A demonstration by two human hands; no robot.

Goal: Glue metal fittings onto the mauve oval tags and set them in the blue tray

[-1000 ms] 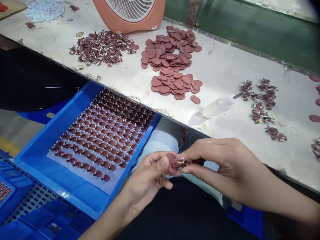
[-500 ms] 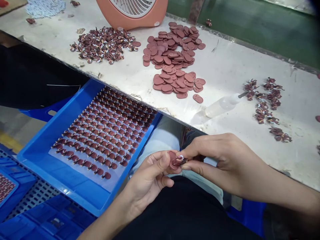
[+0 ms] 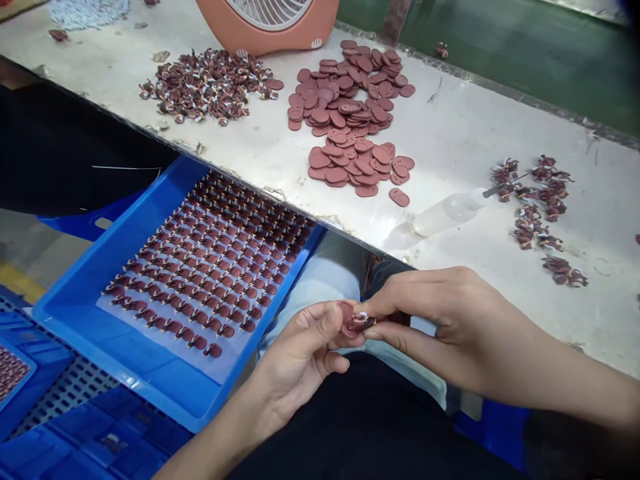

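Observation:
Above my lap, my left hand (image 3: pixel 305 353) pinches a reddish-brown oval disc (image 3: pixel 346 319) between thumb and fingers. A small brown figure with a white part (image 3: pixel 361 321) lies against the disc, gripped by the thumb and fingertips of my right hand (image 3: pixel 445 327). Loose ovals (image 3: pixel 345 113) are heaped on the worktable (image 3: pixel 465 127), with a pile of small figures (image 3: pixel 207 87) to their left. Several more figures (image 3: pixel 535 200) lie at the right. A clear bottle with a thin dark tip (image 3: pixel 447 212) rests on its side near them.
Left of my lap, a blue tray (image 3: pixel 80 303) holds rows of figures joined to ovals on a pale sheet. An orange fan (image 3: pixel 270 40) stands at the table's back. Blue crates (image 3: pixel 95 440) are at the lower left. Another person's dark clothing (image 3: pixel 65 147) shows at the left.
The view has shifted slightly, so the things on the table appear a little further right. Both hands keep their hold on the disc and figure, with hardly any visible movement.

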